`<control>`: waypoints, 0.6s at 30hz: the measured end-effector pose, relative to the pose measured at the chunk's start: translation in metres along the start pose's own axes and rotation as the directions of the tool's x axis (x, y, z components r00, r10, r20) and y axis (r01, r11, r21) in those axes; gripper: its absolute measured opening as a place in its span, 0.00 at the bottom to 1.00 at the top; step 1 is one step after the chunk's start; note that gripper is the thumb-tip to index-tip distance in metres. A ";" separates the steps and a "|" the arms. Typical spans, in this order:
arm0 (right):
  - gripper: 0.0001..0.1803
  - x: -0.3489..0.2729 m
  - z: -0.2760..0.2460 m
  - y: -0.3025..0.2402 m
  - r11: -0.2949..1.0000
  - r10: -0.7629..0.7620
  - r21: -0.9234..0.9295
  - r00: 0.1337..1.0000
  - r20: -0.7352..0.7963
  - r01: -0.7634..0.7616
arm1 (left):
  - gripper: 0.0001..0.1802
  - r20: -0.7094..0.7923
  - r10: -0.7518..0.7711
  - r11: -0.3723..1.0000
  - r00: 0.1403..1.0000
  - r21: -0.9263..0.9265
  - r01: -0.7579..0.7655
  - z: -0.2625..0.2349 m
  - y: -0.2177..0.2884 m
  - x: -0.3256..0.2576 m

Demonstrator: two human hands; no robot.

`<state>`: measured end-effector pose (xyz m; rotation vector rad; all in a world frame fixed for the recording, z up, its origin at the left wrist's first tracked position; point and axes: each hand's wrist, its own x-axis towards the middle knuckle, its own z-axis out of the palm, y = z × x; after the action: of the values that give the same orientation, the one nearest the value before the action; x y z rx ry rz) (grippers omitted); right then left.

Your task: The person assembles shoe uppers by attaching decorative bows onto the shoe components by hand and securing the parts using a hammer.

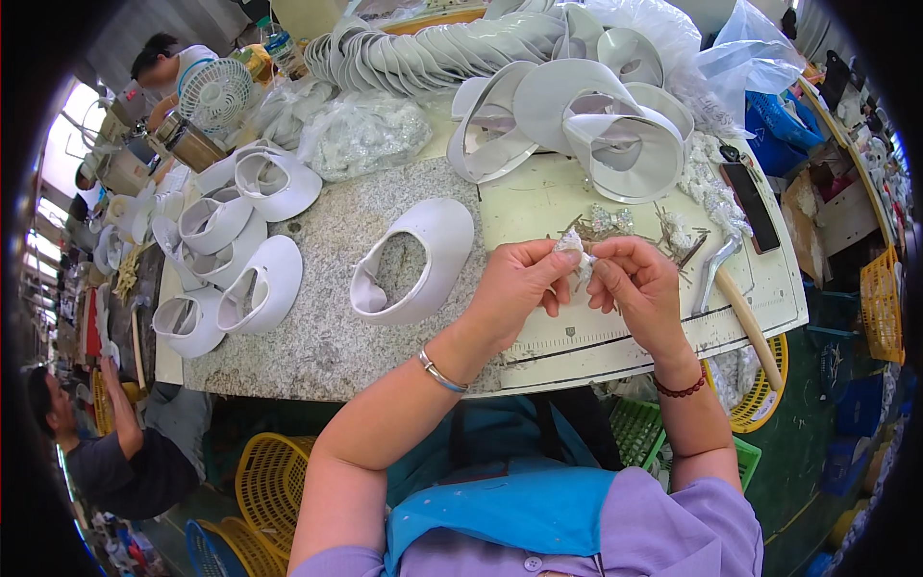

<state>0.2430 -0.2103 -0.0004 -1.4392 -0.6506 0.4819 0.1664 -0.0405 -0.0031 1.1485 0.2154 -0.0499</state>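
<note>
Both hands meet over the front of the cutting mat (596,358). My left hand (514,287) pinches a small white beaded ornament (571,242) between thumb and fingers. On its other side my right hand (636,285) has its fingertips closed on the same piece. Fingers cover part of the ornament, so its full shape is hidden. Just beyond them lies a glittering bow (611,220) among thin brown scraps. A single white visor (444,264) rests on the speckled stone slab (327,361), left of my left hand.
More white visors (279,183) stand at the left, with loose and stacked ones (615,135) along the back. A hammer (745,322) and a phone (750,207) lie at the right. Plastic bags (365,135) sit behind the slab. Yellow baskets (274,481) flank me; two people are at left.
</note>
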 end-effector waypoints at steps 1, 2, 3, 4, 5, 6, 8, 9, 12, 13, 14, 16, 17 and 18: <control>0.08 0.000 0.000 0.002 1.000 -0.015 0.024 1.000 -0.008 0.015 | 0.09 0.052 -0.037 0.997 0.998 -0.071 0.041 -0.002 0.000 0.001; 0.08 0.001 0.001 0.004 1.000 -0.017 0.023 1.000 -0.007 0.017 | 0.09 0.051 -0.035 0.997 0.998 -0.070 0.039 -0.003 0.000 0.001; 0.08 0.002 0.001 0.006 0.996 -0.028 0.083 1.000 -0.009 0.029 | 0.10 0.096 -0.046 0.983 0.994 -0.173 0.062 -0.004 0.000 0.002; 0.08 0.002 0.002 0.007 0.989 -0.039 0.142 0.999 -0.011 0.040 | 0.11 0.142 -0.051 0.958 0.989 -0.273 0.089 -0.004 0.000 0.002; 0.08 0.003 0.001 0.008 0.989 -0.039 0.142 0.999 -0.011 0.040 | 0.11 0.142 -0.050 0.958 0.989 -0.274 0.088 -0.003 0.001 0.002; 0.08 0.004 0.001 0.007 0.986 -0.043 0.163 0.999 0.000 0.042 | 0.11 0.153 -0.060 0.945 0.986 -0.311 0.106 -0.002 0.003 0.001; 0.08 0.005 0.001 0.008 0.982 -0.046 0.182 0.999 0.011 0.044 | 0.11 0.165 -0.069 0.929 0.984 -0.348 0.123 0.000 0.003 0.000; 0.08 0.007 0.001 0.009 0.978 -0.024 0.206 1.000 -0.003 0.024 | 0.11 0.165 -0.074 0.934 0.983 -0.335 0.126 0.001 0.003 0.000; 0.08 0.006 0.006 0.011 0.984 -0.040 0.170 0.998 -0.055 0.049 | 0.11 0.169 -0.077 0.939 0.983 -0.320 0.129 0.001 0.002 -0.002; 0.08 0.005 0.007 0.011 0.990 -0.081 0.110 0.992 -0.092 0.091 | 0.11 0.172 -0.077 0.940 0.982 -0.315 0.129 0.001 0.002 -0.002; 0.08 0.005 0.007 0.010 0.990 -0.081 0.110 0.993 -0.090 0.090 | 0.11 0.170 -0.076 0.940 0.982 -0.317 0.128 0.003 0.003 -0.002; 0.08 0.006 0.007 0.004 0.980 -0.077 0.173 0.990 -0.120 0.098 | 0.11 0.200 -0.014 0.918 0.980 -0.386 0.092 0.006 0.005 -0.003; 0.08 0.007 0.006 0.005 0.980 -0.078 0.173 0.990 -0.120 0.098 | 0.11 0.199 -0.014 0.918 0.980 -0.386 0.091 0.005 0.005 -0.003; 0.08 0.007 0.005 0.006 0.983 -0.069 0.162 0.994 -0.082 0.081 | 0.11 0.168 -0.009 0.938 0.986 -0.341 0.067 0.004 0.003 -0.003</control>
<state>0.2455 -0.2013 -0.0056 -1.2657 -0.5883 0.4103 0.1646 -0.0427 0.0018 0.7837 0.0940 -0.1360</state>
